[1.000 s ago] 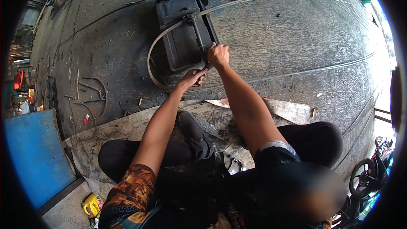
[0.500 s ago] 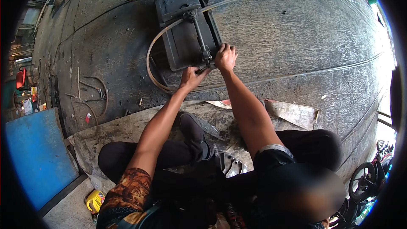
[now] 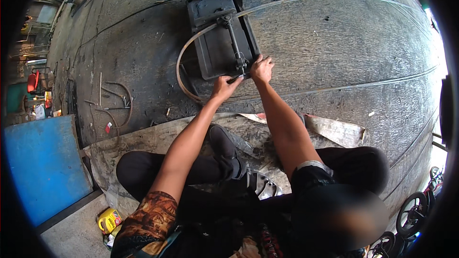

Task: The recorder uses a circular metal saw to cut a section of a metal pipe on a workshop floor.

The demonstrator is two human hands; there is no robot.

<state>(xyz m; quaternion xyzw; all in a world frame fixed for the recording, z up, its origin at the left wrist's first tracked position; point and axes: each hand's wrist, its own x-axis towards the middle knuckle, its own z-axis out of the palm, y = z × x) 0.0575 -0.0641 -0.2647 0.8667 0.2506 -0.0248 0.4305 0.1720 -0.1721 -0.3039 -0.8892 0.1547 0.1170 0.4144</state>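
A black cut-off saw (image 3: pixel 210 55) with a flat metal base stands on the dark floor in front of me. Along its base runs a clamp screw (image 3: pixel 233 40), whose near end lies between my hands. My left hand (image 3: pixel 223 88) is closed on a short dark handle (image 3: pixel 234 79) at that end. At the near right corner of the base, my right hand (image 3: pixel 262 69) has its fingers curled over the edge. A long metal rod (image 3: pixel 179 62) passes through the clamp and bends in a loop on the left.
Bent rod pieces (image 3: pixel 128 107) lie on the floor at the left, near a blue panel (image 3: pixel 43 162). Long thin rods (image 3: pixel 377 81) stretch to the right. A dirty sheet (image 3: pixel 334 131) lies by my legs. A yellow container (image 3: pixel 109 220) is at lower left, motorcycles (image 3: pixel 412 214) at lower right.
The whole view has shifted slightly, so the saw and floor appear further right. Both hands stay at the near end of the saw, with little visible change in their grip.
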